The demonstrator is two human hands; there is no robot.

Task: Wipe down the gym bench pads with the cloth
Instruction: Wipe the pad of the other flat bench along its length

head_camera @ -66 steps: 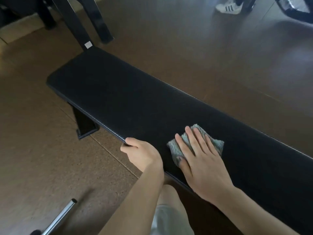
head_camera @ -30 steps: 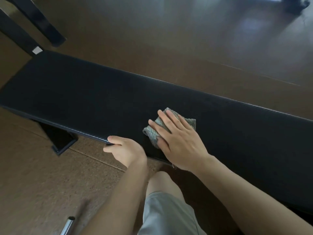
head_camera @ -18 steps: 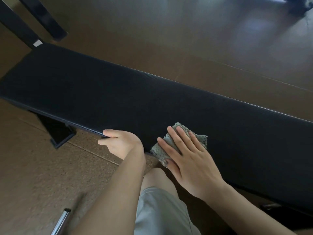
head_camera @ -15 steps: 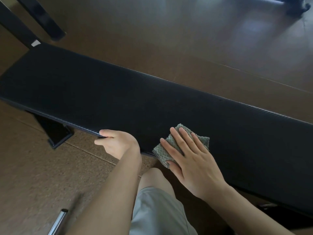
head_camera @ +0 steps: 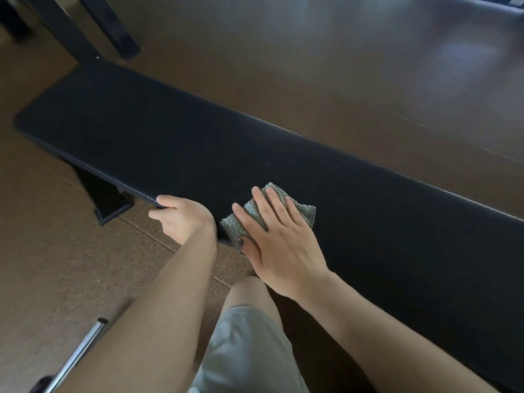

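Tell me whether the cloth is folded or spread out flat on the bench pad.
Folded. The cloth is a small thick wad under the right hand, a mesh underside turned up along its near edge, on the bench pad.

R hand (head_camera: 279, 239) slid cloth (head_camera: 256, 215) along bench pad (head_camera: 170, 148) w/ flat fingers.

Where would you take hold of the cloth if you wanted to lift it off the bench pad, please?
Pinch the cloth at its free far-right corner, from above: the right hand covers the middle, and that corner lies flat on the bench pad.
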